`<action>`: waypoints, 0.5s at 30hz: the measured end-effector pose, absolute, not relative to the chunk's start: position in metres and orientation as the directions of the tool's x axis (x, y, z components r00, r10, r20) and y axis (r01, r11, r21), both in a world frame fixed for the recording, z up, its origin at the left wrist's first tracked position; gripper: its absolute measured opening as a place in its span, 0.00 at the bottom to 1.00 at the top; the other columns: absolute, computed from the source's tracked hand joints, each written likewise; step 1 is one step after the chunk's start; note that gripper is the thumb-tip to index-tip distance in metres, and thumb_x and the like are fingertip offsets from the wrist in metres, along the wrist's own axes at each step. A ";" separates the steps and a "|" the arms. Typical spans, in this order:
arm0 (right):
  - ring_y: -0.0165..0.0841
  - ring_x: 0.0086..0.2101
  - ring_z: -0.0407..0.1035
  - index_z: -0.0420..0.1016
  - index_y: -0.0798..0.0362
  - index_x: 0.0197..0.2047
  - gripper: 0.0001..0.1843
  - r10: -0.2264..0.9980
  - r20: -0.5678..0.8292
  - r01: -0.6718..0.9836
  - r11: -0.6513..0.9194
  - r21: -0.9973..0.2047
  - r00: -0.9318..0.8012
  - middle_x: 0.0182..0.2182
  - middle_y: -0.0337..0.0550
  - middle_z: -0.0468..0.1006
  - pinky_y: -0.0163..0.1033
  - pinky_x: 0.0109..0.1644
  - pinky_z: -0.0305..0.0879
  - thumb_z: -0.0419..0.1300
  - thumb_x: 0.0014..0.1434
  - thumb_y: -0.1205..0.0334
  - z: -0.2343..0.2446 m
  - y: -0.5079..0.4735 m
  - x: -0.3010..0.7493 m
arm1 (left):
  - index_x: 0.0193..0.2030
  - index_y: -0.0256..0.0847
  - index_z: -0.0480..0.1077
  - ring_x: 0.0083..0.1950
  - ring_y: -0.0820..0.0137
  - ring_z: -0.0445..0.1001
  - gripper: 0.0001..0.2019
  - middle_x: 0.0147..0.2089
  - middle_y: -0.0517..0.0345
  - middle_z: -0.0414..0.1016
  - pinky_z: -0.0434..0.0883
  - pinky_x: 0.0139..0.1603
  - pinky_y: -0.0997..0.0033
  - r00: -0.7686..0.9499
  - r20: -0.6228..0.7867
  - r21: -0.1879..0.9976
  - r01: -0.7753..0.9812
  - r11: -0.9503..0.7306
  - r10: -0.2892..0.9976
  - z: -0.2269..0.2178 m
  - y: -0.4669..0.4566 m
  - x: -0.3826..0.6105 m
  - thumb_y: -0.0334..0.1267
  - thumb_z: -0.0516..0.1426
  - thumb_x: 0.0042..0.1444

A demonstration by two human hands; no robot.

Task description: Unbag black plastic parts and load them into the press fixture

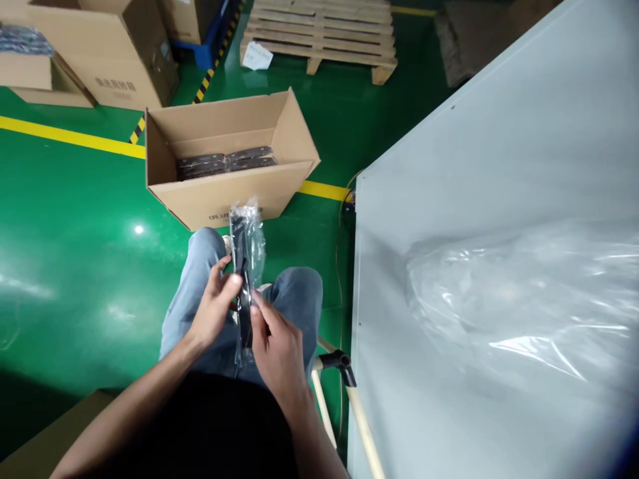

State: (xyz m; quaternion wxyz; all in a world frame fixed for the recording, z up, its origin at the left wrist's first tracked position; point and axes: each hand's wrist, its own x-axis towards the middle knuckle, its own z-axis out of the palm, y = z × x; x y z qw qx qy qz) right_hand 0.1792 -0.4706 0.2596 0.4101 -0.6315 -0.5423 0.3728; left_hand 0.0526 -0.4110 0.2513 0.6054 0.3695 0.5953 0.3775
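Note:
Over my lap I hold a long black part in a clear plastic bag (pixel 245 256), standing nearly upright. My left hand (pixel 214 309) grips it from the left, thumb and fingers closed on the bag's middle. My right hand (pixel 277 349) pinches its lower part from the right. An open cardboard box (pixel 227 193) stands on the green floor just beyond my knees, with more bagged black parts (pixel 224 161) stacked inside it.
A grey-white table (pixel 499 166) fills the right side, with a heap of clear plastic bags (pixel 524 299) on it. A chair frame (pixel 339 372) sits by my right leg. Wooden pallet (pixel 319 33) and more cardboard boxes (pixel 100 53) stand farther off.

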 end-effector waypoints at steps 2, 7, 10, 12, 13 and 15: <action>0.44 0.52 0.82 0.81 0.45 0.63 0.20 0.992 -0.048 0.357 -0.088 -0.930 0.121 0.54 0.48 0.86 0.47 0.57 0.79 0.55 0.74 0.55 0.260 -0.470 0.182 | 0.69 0.42 0.65 0.49 0.61 0.79 0.39 0.50 0.50 0.81 0.77 0.53 0.61 0.083 -0.444 0.894 -0.028 0.448 0.892 0.254 -0.410 0.054 0.59 0.67 0.58; 0.41 0.35 0.80 0.84 0.47 0.57 0.23 0.954 -0.201 0.236 -0.253 -0.938 0.222 0.33 0.45 0.85 0.44 0.44 0.78 0.53 0.75 0.46 0.259 -0.469 0.190 | 0.71 0.42 0.66 0.67 0.55 0.73 0.32 0.65 0.45 0.76 0.68 0.71 0.53 0.134 -0.357 0.933 0.000 0.360 0.925 0.257 -0.408 0.053 0.54 0.62 0.66; 0.41 0.35 0.78 0.84 0.50 0.58 0.28 0.929 -0.265 0.180 -0.316 -0.932 0.260 0.25 0.43 0.79 0.43 0.42 0.76 0.51 0.75 0.42 0.257 -0.470 0.191 | 0.72 0.44 0.66 0.74 0.57 0.68 0.30 0.72 0.48 0.70 0.61 0.77 0.56 0.167 -0.322 0.945 0.003 0.326 0.932 0.259 -0.406 0.049 0.52 0.60 0.68; 0.42 0.36 0.77 0.84 0.51 0.59 0.29 0.922 -0.289 0.166 -0.337 -0.927 0.258 0.23 0.42 0.76 0.42 0.42 0.75 0.50 0.75 0.40 0.257 -0.469 0.191 | 0.71 0.44 0.67 0.74 0.59 0.68 0.28 0.72 0.50 0.70 0.61 0.77 0.58 0.180 -0.321 0.945 0.005 0.326 0.930 0.260 -0.405 0.048 0.52 0.59 0.69; 0.41 0.35 0.77 0.83 0.51 0.59 0.30 0.921 -0.297 0.170 -0.344 -0.923 0.254 0.22 0.41 0.75 0.42 0.42 0.75 0.50 0.75 0.40 0.257 -0.469 0.191 | 0.71 0.44 0.68 0.73 0.59 0.68 0.27 0.72 0.50 0.71 0.62 0.77 0.59 0.181 -0.321 0.946 0.004 0.325 0.930 0.260 -0.404 0.047 0.52 0.59 0.69; 0.39 0.34 0.76 0.83 0.50 0.59 0.29 0.923 -0.297 0.189 -0.346 -0.919 0.244 0.24 0.41 0.77 0.41 0.43 0.74 0.50 0.75 0.41 0.258 -0.467 0.190 | 0.70 0.44 0.68 0.72 0.59 0.70 0.27 0.72 0.49 0.71 0.63 0.76 0.58 0.161 -0.307 0.951 0.007 0.310 0.938 0.261 -0.403 0.047 0.52 0.59 0.69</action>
